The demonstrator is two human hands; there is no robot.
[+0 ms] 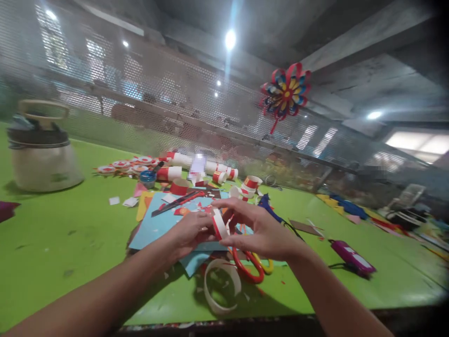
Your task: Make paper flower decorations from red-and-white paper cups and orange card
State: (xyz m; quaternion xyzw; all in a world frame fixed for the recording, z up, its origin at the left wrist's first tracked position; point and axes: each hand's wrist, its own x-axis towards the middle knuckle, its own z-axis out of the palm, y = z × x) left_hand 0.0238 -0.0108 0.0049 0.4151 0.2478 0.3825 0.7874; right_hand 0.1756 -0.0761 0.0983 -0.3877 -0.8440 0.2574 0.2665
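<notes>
Left hand [191,231] and right hand [261,225] met above the table [87,234], toward its front edge, partly hiding blue paper [150,231] and a red handle [251,279]. Half-spread right thumb and fingers held a red-white ring [220,223] between the hands; left fingertips were obscured, grip unclear.

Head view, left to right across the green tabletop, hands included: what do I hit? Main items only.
Pale handled container → blue jar → left hand → red-and-white band → right hand → purple item.
</notes>
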